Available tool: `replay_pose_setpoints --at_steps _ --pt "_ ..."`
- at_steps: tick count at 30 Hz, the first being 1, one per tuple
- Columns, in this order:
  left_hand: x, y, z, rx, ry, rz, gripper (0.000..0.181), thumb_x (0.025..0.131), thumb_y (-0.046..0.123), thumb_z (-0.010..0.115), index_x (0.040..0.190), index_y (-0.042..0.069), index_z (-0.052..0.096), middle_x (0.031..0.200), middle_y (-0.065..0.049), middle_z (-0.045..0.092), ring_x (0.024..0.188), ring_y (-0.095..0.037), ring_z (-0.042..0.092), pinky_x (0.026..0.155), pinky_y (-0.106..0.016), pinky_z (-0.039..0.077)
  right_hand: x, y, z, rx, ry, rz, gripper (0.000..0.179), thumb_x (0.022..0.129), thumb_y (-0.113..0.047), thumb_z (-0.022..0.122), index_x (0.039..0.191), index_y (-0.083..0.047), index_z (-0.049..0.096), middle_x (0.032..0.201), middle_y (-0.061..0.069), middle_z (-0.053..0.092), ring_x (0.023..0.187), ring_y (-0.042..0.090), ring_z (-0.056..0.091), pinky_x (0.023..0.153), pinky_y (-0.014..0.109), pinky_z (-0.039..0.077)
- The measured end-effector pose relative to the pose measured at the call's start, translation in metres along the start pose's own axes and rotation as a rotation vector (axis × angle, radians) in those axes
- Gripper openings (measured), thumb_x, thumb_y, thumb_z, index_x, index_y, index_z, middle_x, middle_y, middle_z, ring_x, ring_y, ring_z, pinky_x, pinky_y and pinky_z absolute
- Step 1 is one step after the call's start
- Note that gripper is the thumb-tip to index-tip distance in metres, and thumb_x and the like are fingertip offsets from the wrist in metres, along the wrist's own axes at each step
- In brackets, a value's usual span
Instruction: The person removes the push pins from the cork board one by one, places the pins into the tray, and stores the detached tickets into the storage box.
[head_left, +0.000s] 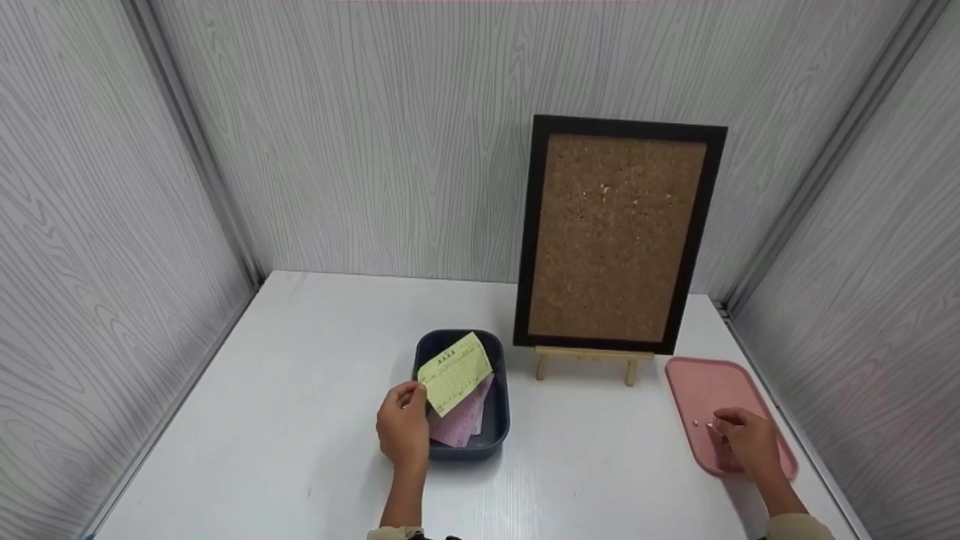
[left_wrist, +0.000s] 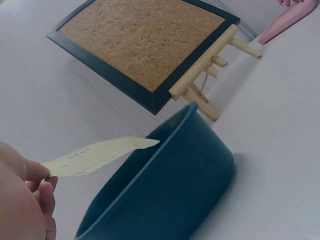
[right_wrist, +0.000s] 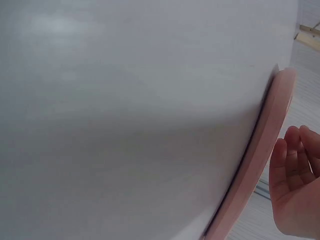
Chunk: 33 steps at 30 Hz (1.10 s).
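Note:
My left hand [head_left: 403, 426] pinches the corner of a yellow printed paper slip [head_left: 456, 373] between thumb and fingers. The slip is tilted over a dark blue plastic bin [head_left: 502, 420], and in the left wrist view its far end overlaps the rim. Pink slips [head_left: 459, 422] lie in the bin below it. Over the pink tray [head_left: 709, 382], my right hand [head_left: 750, 442] has its thumb and fingertips drawn close together, right by a small metallic tack [head_left: 709, 425]. Another tack [head_left: 695, 424] lies just left of it. I cannot tell whether the fingertips hold a tack.
A black-framed cork board [head_left: 615, 240] stands on a small wooden easel [head_left: 592, 352] behind and between the hands. Tiny holes and specks dot the cork. Grey wood-grain panels [head_left: 390, 135] enclose the white table [head_left: 315, 352] at the back and both sides.

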<state>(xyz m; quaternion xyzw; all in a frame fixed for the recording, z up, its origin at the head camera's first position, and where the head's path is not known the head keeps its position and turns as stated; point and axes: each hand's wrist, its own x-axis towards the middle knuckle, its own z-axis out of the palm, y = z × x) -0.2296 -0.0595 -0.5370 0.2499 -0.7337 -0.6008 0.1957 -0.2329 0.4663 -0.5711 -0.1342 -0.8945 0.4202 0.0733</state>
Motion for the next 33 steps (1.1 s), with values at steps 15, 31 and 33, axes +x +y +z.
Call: replay_pose_setpoints --at_steps 15,31,33 --pt "-0.012 -0.018 0.013 0.221 0.013 0.091 0.024 0.094 0.033 0.067 0.111 0.019 0.074 0.098 0.003 0.077 0.081 -0.02 0.071 0.066 -0.042 0.049 -0.001 0.008 -0.006 -0.138 0.021 -0.009 0.027 0.099 -0.011 0.061 0.12 0.007 0.066 0.11 0.024 0.069 0.086 0.024 0.062 0.065 0.024 0.048" --pt "-0.012 -0.009 -0.005 0.255 -0.056 0.158 0.025 0.097 0.041 0.064 0.105 0.02 0.075 0.09 0.005 0.076 0.076 -0.015 0.068 0.065 -0.035 0.045 -0.004 -0.005 -0.016 -0.114 0.077 0.012 0.038 0.106 -0.023 0.05 0.132 0.003 0.059 0.127 0.028 0.062 0.101 0.033 0.064 0.066 0.024 0.049" --pt "-0.011 -0.007 -0.005 0.248 -0.064 0.194 0.024 0.098 0.039 0.064 0.106 0.019 0.075 0.091 0.004 0.075 0.077 -0.015 0.068 0.065 -0.036 0.046 -0.005 -0.012 -0.013 -0.129 0.105 -0.016 0.039 0.107 -0.026 0.049 0.131 0.002 0.06 0.126 0.027 0.063 0.1 0.034 0.067 0.066 0.025 0.049"
